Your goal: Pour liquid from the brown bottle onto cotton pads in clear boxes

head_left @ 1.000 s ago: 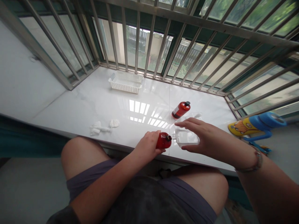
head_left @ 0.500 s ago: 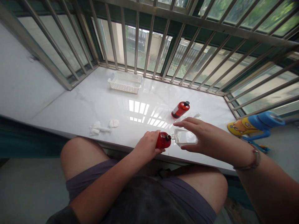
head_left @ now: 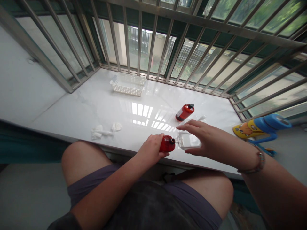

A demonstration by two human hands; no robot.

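Note:
My left hand (head_left: 151, 148) is wrapped round a red see-through bottle (head_left: 166, 144), its uncapped dark mouth tilted right. That mouth is close to the narrow neck of a clear, square-sided bottle (head_left: 189, 140); whether they touch I cannot tell. My right hand (head_left: 207, 139) curves round the clear bottle, with thumb and fingers on opposite sides; the palm side is hidden. Just beyond this hand, a second red bottle (head_left: 184, 112) with a black cap and a white label is on the white marbled surface (head_left: 153, 124).
A white perforated basket (head_left: 128, 86) sits near the barred window (head_left: 155, 48). Crumpled white tissues (head_left: 103, 131) lie to the left. At the right is a yellow and blue drinking flask (head_left: 261, 126) with a handle. A small clear item (head_left: 201, 118) is partly behind my right hand.
My right hand and the clear bottle have shifted very slightly left, towards the red bottle. My left hand keeps its hold almost unmoved.

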